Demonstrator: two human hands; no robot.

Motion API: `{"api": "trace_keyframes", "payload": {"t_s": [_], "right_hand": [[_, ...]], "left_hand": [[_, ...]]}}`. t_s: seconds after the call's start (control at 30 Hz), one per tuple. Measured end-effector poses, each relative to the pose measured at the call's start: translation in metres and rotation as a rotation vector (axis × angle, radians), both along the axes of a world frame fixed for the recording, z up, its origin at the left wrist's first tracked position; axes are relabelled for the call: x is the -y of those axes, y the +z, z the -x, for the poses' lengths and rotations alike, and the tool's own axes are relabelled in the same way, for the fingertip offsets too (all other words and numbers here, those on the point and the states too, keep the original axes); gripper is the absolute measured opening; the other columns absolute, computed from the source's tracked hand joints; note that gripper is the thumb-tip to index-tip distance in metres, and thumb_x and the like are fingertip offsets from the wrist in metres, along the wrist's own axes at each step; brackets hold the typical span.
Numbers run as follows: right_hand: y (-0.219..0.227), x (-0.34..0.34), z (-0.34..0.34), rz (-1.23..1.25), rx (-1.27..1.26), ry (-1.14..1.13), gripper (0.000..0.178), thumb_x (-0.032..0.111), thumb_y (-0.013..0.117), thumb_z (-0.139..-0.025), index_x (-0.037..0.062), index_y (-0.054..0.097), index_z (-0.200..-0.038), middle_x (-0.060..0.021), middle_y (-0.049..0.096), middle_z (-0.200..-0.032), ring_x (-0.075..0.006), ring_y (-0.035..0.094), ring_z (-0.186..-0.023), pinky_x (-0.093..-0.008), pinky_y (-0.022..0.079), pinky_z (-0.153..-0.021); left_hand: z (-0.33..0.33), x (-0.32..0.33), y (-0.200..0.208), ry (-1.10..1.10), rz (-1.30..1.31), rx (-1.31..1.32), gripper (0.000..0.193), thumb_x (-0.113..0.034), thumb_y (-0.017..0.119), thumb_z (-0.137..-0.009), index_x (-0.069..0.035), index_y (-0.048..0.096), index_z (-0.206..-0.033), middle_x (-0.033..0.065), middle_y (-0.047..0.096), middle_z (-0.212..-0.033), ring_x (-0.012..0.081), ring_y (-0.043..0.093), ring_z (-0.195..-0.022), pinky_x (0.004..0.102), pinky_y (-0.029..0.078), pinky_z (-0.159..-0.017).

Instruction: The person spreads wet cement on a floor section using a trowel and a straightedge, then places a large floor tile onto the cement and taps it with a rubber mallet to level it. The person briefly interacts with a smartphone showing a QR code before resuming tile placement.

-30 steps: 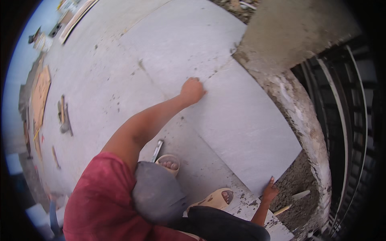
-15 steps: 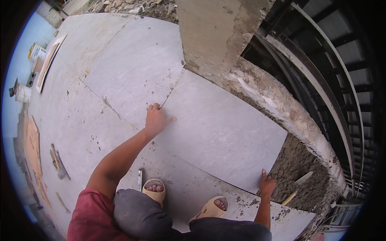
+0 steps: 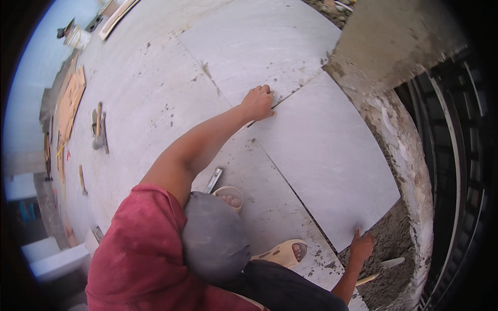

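A large grey floor tile [image 3: 327, 150] lies over wet mortar, with a dark gap along its left side. My left hand [image 3: 258, 103] is at its far left edge, where it meets a neighbouring laid tile [image 3: 264, 36]. The fingers curl at that joint and the thumb reaches onto the tile; their tips are partly hidden. At the near right corner my right hand [image 3: 361, 244] grips the tile, thumb on top and the other fingers mostly hidden at the edge. A trowel [image 3: 391, 263] with a yellow handle rests on the mortar [image 3: 386, 287] beside this hand.
A rough concrete ledge [image 3: 407, 166] and dark metal bars [image 3: 456, 150] border the right side; a concrete block [image 3: 389, 41] stands beyond. A mallet [image 3: 98, 136] and other tools lie on the left floor. A metal level-like bar [image 3: 213, 180] lies by my foot.
The view has turned and shifted, so the tile and both hands appear at a new angle. Both hands keep their places on the tile's edges; the trowel has not moved.
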State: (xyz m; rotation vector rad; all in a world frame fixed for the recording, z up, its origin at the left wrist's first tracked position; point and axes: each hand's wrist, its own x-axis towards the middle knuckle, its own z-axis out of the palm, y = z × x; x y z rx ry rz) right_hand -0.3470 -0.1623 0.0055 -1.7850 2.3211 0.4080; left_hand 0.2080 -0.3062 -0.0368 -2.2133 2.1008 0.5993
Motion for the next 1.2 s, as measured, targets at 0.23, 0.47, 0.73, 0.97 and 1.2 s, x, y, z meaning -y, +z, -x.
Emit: {"api": "trace_keyframes", "payload": {"t_s": [0.23, 0.47, 0.73, 0.97, 1.2], "right_hand": [[0.000, -0.040, -0.042, -0.030, 0.168, 0.315, 0.072, 0.040, 0.076, -0.082, 0.0001, 0.050, -0.136, -0.0296, 0.054, -0.129, -0.0442, 0.050, -0.124, -0.0507, 0.040, -0.104], [-0.055, -0.049, 0.042, 0.012, 0.079, -0.309, 0.067, 0.046, 0.067, -0.089, -0.0184, 0.062, -0.106, -0.0364, 0.065, -0.101, -0.0493, 0.065, -0.095, -0.0517, 0.051, -0.086], [-0.075, -0.058, 0.052, -0.018, 0.276, -0.385, 0.056, 0.041, 0.068, -0.088, -0.0150, 0.068, -0.087, -0.0348, 0.066, -0.081, -0.0474, 0.067, -0.079, -0.0522, 0.050, -0.072], [-0.093, -0.064, 0.077, 0.023, 0.266, -0.358, 0.055, 0.041, 0.069, -0.088, -0.0127, 0.066, -0.080, -0.0292, 0.066, -0.073, -0.0435, 0.067, -0.072, -0.0501, 0.050, -0.066], [-0.066, -0.045, 0.049, -0.062, 0.451, -0.483, 0.046, 0.036, 0.073, -0.088, -0.0053, 0.060, -0.072, -0.0154, 0.062, -0.057, -0.0221, 0.058, -0.042, -0.0354, 0.047, -0.042]], "left_hand": [[-0.042, -0.067, 0.003, -0.204, -0.029, 0.002, 0.088, -0.041, 0.084, -0.069, -0.004, 0.051, -0.141, 0.0177, 0.036, -0.154, 0.0328, 0.031, -0.144, 0.0459, 0.027, -0.119], [-0.044, -0.078, -0.011, -0.170, 0.004, 0.028, 0.088, -0.050, 0.082, -0.067, -0.010, 0.055, -0.140, 0.0122, 0.037, -0.154, 0.0298, 0.030, -0.145, 0.0491, 0.018, -0.122], [-0.044, -0.069, -0.002, -0.191, -0.034, 0.070, 0.083, -0.050, 0.082, -0.064, -0.011, 0.061, -0.134, 0.0092, 0.043, -0.149, 0.0270, 0.038, -0.139, 0.0512, 0.016, -0.123], [-0.046, -0.065, -0.005, -0.200, 0.011, 0.086, 0.089, -0.050, 0.084, -0.063, -0.009, 0.056, -0.137, 0.0140, 0.045, -0.147, 0.0312, 0.040, -0.138, 0.0514, 0.018, -0.122], [0.078, -0.100, 0.002, -0.353, -0.012, -0.057, 0.102, -0.058, 0.070, -0.080, 0.001, 0.027, -0.152, 0.0236, 0.019, -0.160, 0.0382, 0.017, -0.149, 0.0489, 0.014, -0.123]]}}
